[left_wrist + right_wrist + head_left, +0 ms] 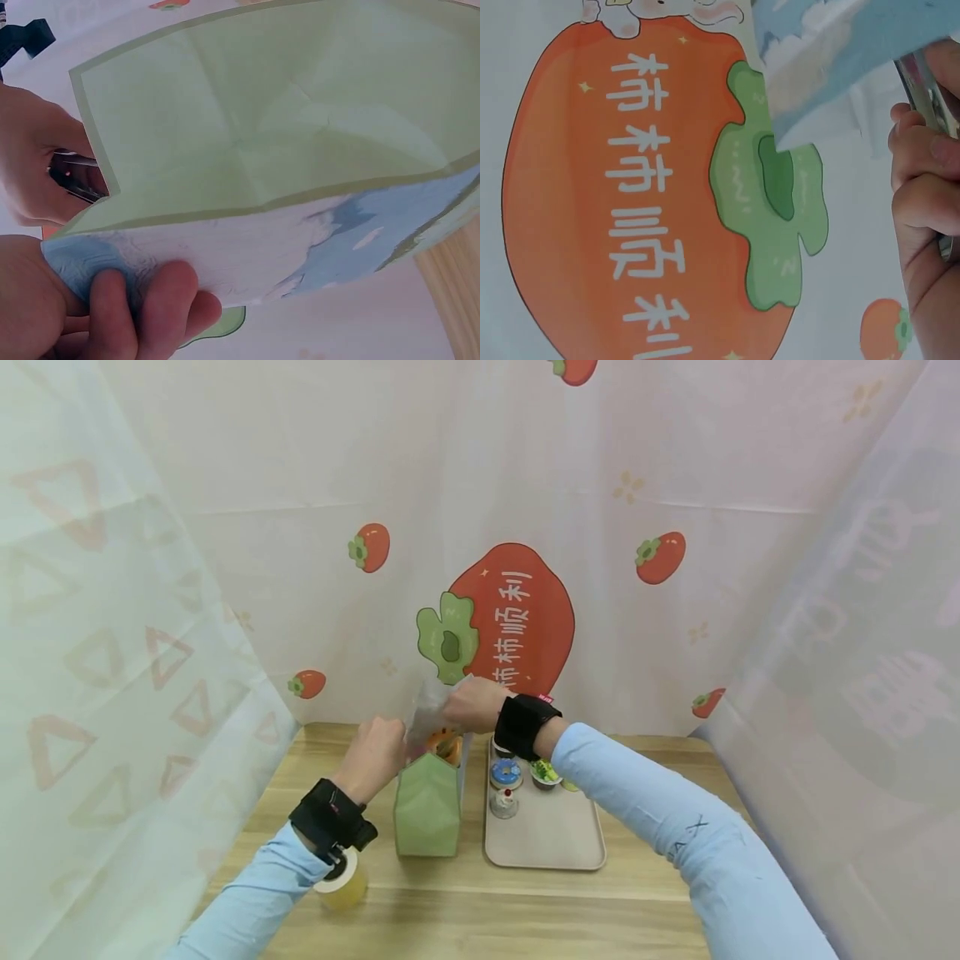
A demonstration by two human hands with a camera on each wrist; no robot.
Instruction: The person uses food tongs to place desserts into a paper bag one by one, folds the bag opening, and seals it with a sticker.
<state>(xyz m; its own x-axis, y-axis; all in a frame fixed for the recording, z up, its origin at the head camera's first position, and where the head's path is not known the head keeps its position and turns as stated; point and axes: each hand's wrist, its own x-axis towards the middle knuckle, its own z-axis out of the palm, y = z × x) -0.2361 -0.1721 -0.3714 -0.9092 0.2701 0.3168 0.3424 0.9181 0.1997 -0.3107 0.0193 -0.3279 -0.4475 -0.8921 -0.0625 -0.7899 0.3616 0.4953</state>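
A light green paper bag [427,810] with a blue-and-white printed face stands on the table in front of me. My left hand [372,757] grips its top edge; in the left wrist view the fingers [169,300] are curled over the printed face. My right hand [474,703] is at the bag's far top corner. It holds a slim shiny metal tool [922,94] with two dark arms beside the bag's edge [97,150]; its exact kind is hard to tell. The bag's inside bottom is hidden.
To the right lies a beige tray [543,839] with a blue donut [506,772], a cream-topped cupcake [504,803] and a bowl of green food [545,774]. A tape roll [343,885] sits near my left wrist. Printed curtains [510,468] enclose the wooden table [450,902].
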